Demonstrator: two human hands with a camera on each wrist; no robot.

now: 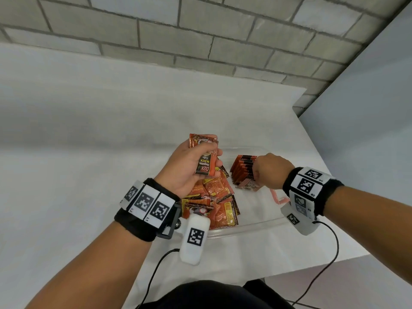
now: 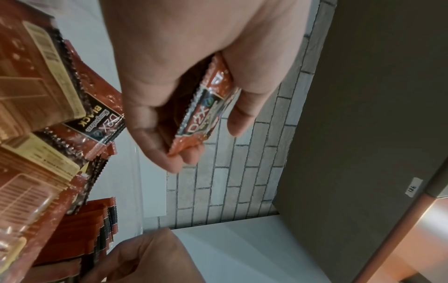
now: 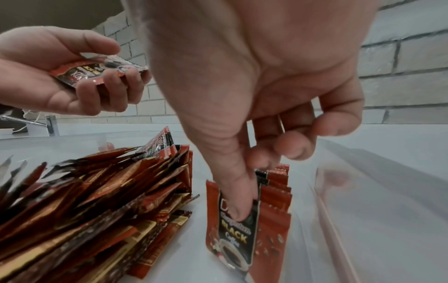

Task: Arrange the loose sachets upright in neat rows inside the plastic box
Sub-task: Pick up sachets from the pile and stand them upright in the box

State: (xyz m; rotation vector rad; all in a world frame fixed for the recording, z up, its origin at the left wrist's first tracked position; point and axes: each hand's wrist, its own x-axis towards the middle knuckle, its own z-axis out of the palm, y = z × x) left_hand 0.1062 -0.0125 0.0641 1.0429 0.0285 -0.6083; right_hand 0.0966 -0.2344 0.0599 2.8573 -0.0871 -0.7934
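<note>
Left hand (image 1: 189, 166) raised over the plastic box (image 1: 256, 224), grip closed around a small stack of sachets (image 1: 206, 159), thumb on top, fingers curled beneath. Right hand (image 1: 270, 171) down inside the box, thumb and fingers pinching the front sachet (image 3: 232, 229) of an upright row (image 1: 243, 168). Loose pile of sachets (image 1: 211, 201) lying flat in the box's left part. Box on the white bench (image 1: 89, 130), near its right edge.
</note>
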